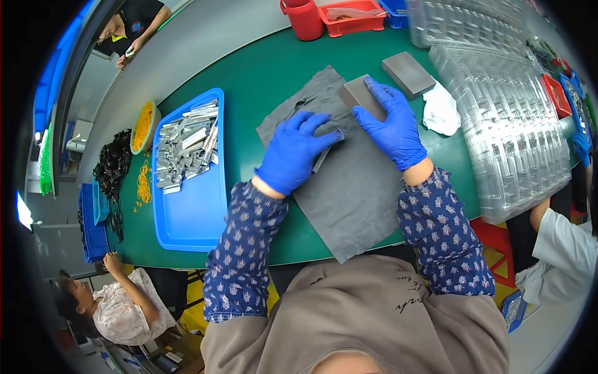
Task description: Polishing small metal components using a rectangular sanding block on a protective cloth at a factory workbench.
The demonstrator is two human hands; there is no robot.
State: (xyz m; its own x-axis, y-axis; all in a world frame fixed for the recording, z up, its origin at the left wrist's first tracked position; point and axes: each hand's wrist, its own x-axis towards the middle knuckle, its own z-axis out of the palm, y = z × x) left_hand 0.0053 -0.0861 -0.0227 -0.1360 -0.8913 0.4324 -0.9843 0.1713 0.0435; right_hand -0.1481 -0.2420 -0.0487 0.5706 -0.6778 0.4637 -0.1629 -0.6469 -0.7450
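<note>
Both my hands wear blue gloves above a dark grey cloth (352, 199) on the green table. My left hand (291, 153) is closed, thumb and fingers pinching a thin metal strip (320, 163) that is partly hidden beneath them. My right hand (396, 129) grips a grey-brown rectangular block (357, 98), thumb on the near side and fingers over the top. Past that hand lies a second block (408, 73) of the same kind, with a crumpled white cloth (441, 111) beside it. To the left, a blue tray (190, 232) holds a heap of shiny metal pieces (187, 146).
Stacked clear plastic trays (504, 137) stand at the right. Along the left are a bowl of yellow bands (142, 128) and a pile of black parts (112, 159). A red jug (303, 19) and red bin (352, 23) sit at the back. Other people are nearby.
</note>
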